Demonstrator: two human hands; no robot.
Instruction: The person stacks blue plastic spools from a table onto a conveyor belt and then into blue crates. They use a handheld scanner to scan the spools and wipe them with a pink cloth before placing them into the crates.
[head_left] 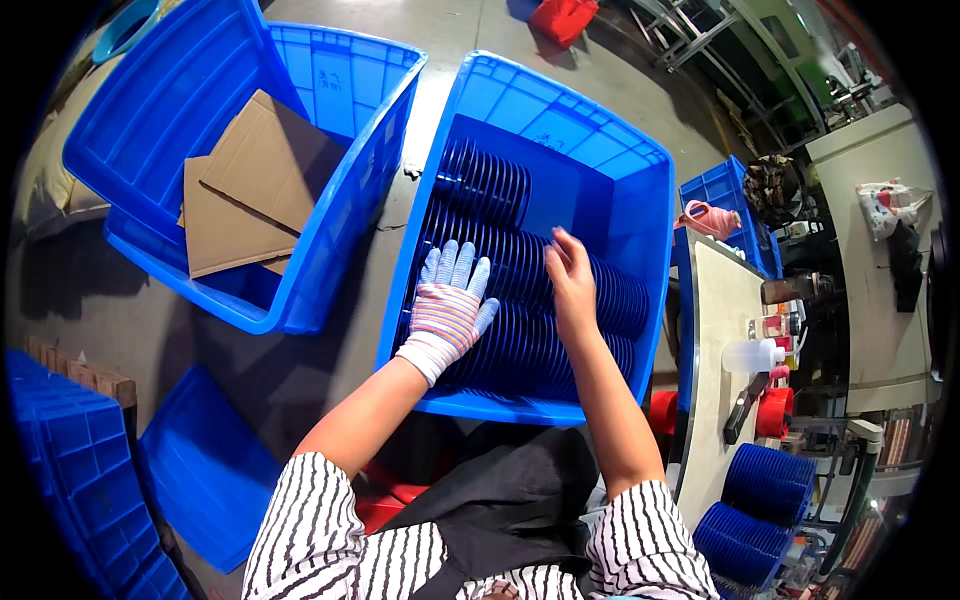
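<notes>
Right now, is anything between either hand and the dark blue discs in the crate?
Nothing visible. The gloved left hand lies flat on the dark blue discs, and the bare right hand touches their edges inside the open blue crate.

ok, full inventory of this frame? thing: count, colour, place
crate: one, blue, centre, holds the discs
discs: many, dark blue, rows on edge inside that crate
second crate: one, blue, upper left
cardboard: brown sheets, inside second crate
disc stacks: two, dark blue, bench at lower right
squeeze bottle: one, white, on the bench
left hand: striped knit glove, flat on the discs
right hand: bare, fingers on the discs
</notes>
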